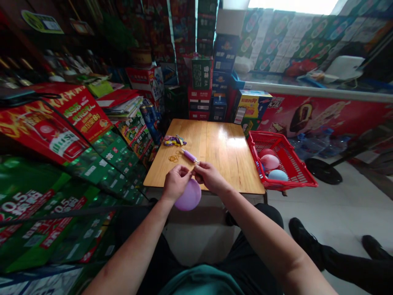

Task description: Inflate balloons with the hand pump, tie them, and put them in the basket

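Note:
A small inflated purple balloon [188, 197] hangs at the table's front edge, just below my fingers. My left hand [176, 183] is closed in a pinch at its neck. From the other side, my right hand [211, 176] pinches at the same spot, fingertips nearly touching the left ones. A thin yellowish bit, perhaps a rubber band, shows between the fingertips; its details are too small to make out. Just beyond lies a purple hand pump [189, 155] with white ends. Loose rubber bands [173, 158] and a heap of limp, uninflated balloons [175, 141] rest to its left.
Right of the wooden table [227, 164], a red basket [302, 177] holds several inflated balloons, pink and light blue among them. Stacked drink cartons [101, 159] crowd the left side. More boxes [199, 98] stand behind the table. Another person's shoe [302, 235] is on the floor at right.

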A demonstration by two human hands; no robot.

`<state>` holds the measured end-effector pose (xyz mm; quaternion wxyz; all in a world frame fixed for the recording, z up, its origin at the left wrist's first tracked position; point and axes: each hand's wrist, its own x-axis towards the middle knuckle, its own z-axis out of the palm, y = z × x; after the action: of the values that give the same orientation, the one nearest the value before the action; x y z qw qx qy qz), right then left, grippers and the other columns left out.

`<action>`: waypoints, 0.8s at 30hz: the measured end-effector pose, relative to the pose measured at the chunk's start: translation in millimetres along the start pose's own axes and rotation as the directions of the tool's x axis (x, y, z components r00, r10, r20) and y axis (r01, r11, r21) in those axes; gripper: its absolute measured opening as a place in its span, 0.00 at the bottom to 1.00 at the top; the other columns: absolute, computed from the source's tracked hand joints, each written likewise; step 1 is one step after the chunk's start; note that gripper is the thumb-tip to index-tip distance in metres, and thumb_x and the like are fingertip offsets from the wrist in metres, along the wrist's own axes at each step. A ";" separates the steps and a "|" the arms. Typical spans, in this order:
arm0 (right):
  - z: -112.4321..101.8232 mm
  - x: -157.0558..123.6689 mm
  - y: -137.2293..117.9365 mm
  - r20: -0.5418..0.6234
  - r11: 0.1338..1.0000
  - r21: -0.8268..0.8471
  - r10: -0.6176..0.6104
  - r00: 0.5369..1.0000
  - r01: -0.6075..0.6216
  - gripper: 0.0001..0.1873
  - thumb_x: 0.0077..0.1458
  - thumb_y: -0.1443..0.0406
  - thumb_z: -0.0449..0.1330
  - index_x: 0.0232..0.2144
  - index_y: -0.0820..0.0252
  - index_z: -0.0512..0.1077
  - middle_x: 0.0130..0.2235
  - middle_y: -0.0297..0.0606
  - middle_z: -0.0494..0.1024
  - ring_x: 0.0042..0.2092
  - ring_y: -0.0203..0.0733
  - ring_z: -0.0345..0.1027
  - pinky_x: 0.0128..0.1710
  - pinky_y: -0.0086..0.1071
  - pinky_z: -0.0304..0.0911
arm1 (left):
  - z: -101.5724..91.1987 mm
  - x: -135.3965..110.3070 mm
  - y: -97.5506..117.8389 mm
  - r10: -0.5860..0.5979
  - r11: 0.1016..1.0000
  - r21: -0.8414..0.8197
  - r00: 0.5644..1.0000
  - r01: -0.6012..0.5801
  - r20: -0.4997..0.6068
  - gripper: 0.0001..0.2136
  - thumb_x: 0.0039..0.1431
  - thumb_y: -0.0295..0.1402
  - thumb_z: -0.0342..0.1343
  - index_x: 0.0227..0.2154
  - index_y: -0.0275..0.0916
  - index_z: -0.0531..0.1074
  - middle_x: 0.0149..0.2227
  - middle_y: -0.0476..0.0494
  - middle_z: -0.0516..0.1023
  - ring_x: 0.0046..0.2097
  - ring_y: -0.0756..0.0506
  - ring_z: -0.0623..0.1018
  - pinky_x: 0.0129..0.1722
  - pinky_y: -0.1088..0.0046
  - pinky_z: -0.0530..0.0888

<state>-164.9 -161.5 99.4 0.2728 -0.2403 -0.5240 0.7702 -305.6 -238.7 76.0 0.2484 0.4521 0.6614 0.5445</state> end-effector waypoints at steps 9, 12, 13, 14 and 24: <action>-3.0 -11.1 -7.9 -0.141 0.957 -0.288 -0.011 0.990 -0.030 0.09 0.49 0.61 0.64 0.27 0.59 0.70 0.21 0.28 0.66 0.20 0.30 0.55 0.18 0.25 0.46 | 3.3 -1.2 13.4 0.044 0.997 -0.059 0.994 -0.050 -0.098 0.17 0.57 0.40 0.63 0.47 0.37 0.80 0.41 0.39 0.84 0.40 0.42 0.82 0.42 0.68 0.76; -11.8 -8.0 -4.4 -0.169 0.950 -0.301 0.033 0.985 -0.084 0.08 0.46 0.62 0.64 0.25 0.61 0.70 0.19 0.27 0.64 0.20 0.29 0.53 0.18 0.25 0.44 | 5.0 -7.1 19.7 0.062 0.991 -0.114 0.992 -0.075 -0.108 0.16 0.56 0.41 0.64 0.43 0.37 0.81 0.40 0.40 0.84 0.40 0.43 0.82 0.42 0.68 0.77; -13.6 -6.9 -3.6 -0.178 0.953 -0.281 0.061 0.982 -0.110 0.08 0.46 0.62 0.64 0.24 0.60 0.69 0.18 0.26 0.62 0.19 0.29 0.52 0.18 0.25 0.42 | 5.1 -9.3 21.9 0.073 0.990 -0.114 0.991 -0.086 -0.113 0.15 0.56 0.41 0.64 0.42 0.37 0.81 0.40 0.41 0.84 0.40 0.43 0.82 0.43 0.68 0.77; -14.8 -5.7 -3.1 -0.185 0.956 -0.258 0.091 0.979 -0.138 0.08 0.45 0.63 0.63 0.23 0.60 0.68 0.18 0.26 0.61 0.19 0.29 0.51 0.17 0.25 0.41 | 5.1 -11.2 24.1 0.088 0.989 -0.109 0.989 -0.101 -0.116 0.14 0.56 0.41 0.64 0.41 0.37 0.81 0.39 0.41 0.84 0.40 0.43 0.81 0.43 0.69 0.77; -10.2 -1.3 -4.3 -0.138 0.956 -0.223 0.165 0.977 -0.193 0.08 0.43 0.65 0.60 0.20 0.58 0.64 0.17 0.25 0.58 0.16 0.29 0.47 0.16 0.28 0.38 | 5.3 -9.6 20.2 0.045 0.941 -0.324 0.984 -0.100 -0.171 0.13 0.54 0.38 0.68 0.39 0.37 0.81 0.35 0.43 0.82 0.35 0.46 0.79 0.39 0.71 0.74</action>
<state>-156.6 -154.2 100.1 0.2019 -0.3626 -0.5704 0.7088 -290.2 -244.4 92.0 0.2464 0.3825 0.5611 0.6915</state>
